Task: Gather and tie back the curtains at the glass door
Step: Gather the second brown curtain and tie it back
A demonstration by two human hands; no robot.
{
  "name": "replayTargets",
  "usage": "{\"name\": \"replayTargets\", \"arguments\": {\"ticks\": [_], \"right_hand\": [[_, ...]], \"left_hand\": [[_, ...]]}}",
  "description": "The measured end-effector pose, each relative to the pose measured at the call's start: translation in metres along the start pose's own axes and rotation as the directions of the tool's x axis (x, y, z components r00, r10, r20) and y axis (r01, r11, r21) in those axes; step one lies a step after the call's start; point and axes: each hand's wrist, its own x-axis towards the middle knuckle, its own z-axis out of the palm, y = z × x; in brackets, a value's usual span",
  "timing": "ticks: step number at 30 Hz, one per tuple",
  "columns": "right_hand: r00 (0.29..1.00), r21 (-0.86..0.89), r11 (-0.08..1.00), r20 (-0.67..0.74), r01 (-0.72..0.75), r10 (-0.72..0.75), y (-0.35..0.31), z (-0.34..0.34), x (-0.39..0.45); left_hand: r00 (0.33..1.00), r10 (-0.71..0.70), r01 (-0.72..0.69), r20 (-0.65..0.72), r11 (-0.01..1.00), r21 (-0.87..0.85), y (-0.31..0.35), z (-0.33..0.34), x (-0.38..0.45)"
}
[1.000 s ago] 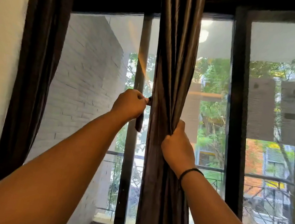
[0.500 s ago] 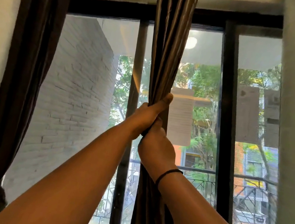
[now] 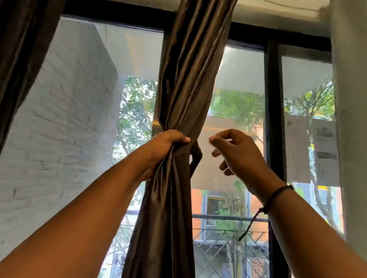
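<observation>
We see the middle curtain (image 3: 183,93) hanging in front of the glass door (image 3: 237,81), bunched into one narrow, twisted column of dark brown satin. Our left hand (image 3: 165,146) is wrapped round that column about halfway up the view — the fingers curl over the front of the folds and the thumb side presses in from the left, so the fabric is squeezed tight at that spot and flares wider above and below it. Just to the right of the knuckles a small dark loop of fabric (image 3: 195,157) sticks out from the bundle, touching the gathered cloth; whether it is a tie-back or a fold of the curtain itself we cannot tell.

Our right hand (image 3: 238,152) is off the curtain, held in the air just beside the loop with a gap of window light between them. Its thumb and forefinger tips are drawn together as in a pinch while the other fingers curl loosely below — nothing shows between them. A black cord bracelet (image 3: 274,196) circles that wrist, one end dangling.

A second dark curtain (image 3: 15,62) hangs at the far left, against the frame. Two paper sheets (image 3: 309,151) are stuck on the right-hand pane.
</observation>
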Motion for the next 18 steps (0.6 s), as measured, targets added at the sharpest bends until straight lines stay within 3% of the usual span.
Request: {"name": "replayTargets", "arguments": {"ticks": [4,7,9,15,18], "right_hand": [[0.982,-0.027,0.994,0.154,-0.102,0.105,0.011,0.014,0.014],[0.932,0.222,0.948,0.332,-0.229,0.147,0.014,0.010,0.023],[0.880,0.265,0.916,0.448,-0.300,0.159,0.017,0.003,0.023],[0.912,0.155,0.931,0.306,-0.331,0.273,0.037,-0.028,0.040],[0.972,-0.195,0.966,0.125,-0.171,0.198,0.036,-0.051,0.052]], "left_hand": [[0.996,0.048,-0.036,0.076,0.989,-0.145,-0.005,0.003,0.008],[0.995,0.045,-0.026,0.093,0.981,-0.191,-0.009,0.007,0.010],[0.996,0.047,-0.034,0.079,0.988,-0.149,-0.012,0.012,0.011],[0.995,0.052,-0.043,-0.086,0.994,0.101,-0.024,0.017,0.020],[0.990,0.073,-0.048,-0.118,0.978,0.201,-0.026,0.019,0.022]]}}
